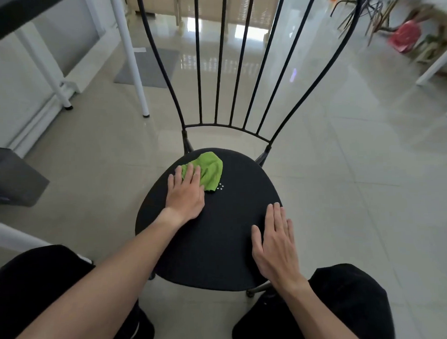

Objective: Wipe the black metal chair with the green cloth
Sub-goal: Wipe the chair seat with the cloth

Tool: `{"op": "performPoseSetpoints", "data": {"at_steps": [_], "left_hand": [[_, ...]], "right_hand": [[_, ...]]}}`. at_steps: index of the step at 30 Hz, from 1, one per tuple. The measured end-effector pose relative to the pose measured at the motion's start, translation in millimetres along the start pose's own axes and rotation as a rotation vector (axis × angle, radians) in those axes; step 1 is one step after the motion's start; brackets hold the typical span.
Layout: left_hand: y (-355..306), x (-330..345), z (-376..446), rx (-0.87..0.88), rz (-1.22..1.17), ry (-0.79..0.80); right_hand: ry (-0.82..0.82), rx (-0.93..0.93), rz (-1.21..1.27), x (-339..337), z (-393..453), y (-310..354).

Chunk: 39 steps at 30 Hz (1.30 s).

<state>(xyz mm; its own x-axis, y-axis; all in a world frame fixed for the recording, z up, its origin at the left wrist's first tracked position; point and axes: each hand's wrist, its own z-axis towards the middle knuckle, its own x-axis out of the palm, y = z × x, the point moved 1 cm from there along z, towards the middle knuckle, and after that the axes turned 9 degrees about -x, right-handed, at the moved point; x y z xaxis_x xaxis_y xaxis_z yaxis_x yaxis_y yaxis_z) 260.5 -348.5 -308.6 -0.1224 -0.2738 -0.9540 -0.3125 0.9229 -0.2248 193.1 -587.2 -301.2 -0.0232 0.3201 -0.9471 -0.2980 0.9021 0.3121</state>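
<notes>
The black metal chair (214,235) stands right in front of me, its round dark seat facing up and its thin barred back rising behind. A crumpled green cloth (211,171) lies on the far left part of the seat. My left hand (185,196) presses flat on the cloth's near edge, fingers spread over it. My right hand (275,241) rests flat on the seat's right rim, fingers together, holding nothing. A few small white dots mark the seat just right of the cloth.
White table legs (131,56) stand on the tiled floor to the left behind the chair. A grey bin (12,176) sits at the far left. Other chairs and a red bag (404,36) are at the back right. My knees flank the seat.
</notes>
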Motion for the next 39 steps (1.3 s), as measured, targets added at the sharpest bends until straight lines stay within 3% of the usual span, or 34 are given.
{"op": "performPoseSetpoints", "data": {"at_steps": [5, 10, 14, 19, 25, 31, 35, 39], "left_hand": [[-72.6, 10.6, 31.2, 0.119, 0.056, 0.043], [-136.3, 32.4, 4.0, 0.395, 0.096, 0.078], [-122.3, 40.0, -31.4, 0.599, 0.115, 0.076], [-59.3, 42.5, -76.5, 0.741, 0.134, -0.023], [9.1, 36.5, -143.5, 0.702, 0.138, -0.072], [54.0, 29.9, -170.4, 0.584, 0.077, 0.013], [70.0, 23.3, -159.5, 0.416, -0.034, 0.004], [72.0, 12.8, -151.0, 0.250, -0.021, -0.103]], "right_hand": [[-0.011, 0.042, 0.023, -9.6, -2.0, -12.6], [0.007, 0.096, 0.019, -18.7, 3.7, -30.8], [0.035, 0.090, -0.008, -17.5, 7.9, -33.5], [0.082, 0.031, 0.003, -10.0, 3.5, -19.5], [0.096, -0.074, 0.011, 7.2, 0.7, 18.2], [0.148, -0.209, 0.020, 21.3, 4.4, 57.8], [0.151, -0.302, -0.002, 20.0, -2.8, 64.9], [0.112, -0.422, -0.040, 17.1, -23.7, 59.7]]}}
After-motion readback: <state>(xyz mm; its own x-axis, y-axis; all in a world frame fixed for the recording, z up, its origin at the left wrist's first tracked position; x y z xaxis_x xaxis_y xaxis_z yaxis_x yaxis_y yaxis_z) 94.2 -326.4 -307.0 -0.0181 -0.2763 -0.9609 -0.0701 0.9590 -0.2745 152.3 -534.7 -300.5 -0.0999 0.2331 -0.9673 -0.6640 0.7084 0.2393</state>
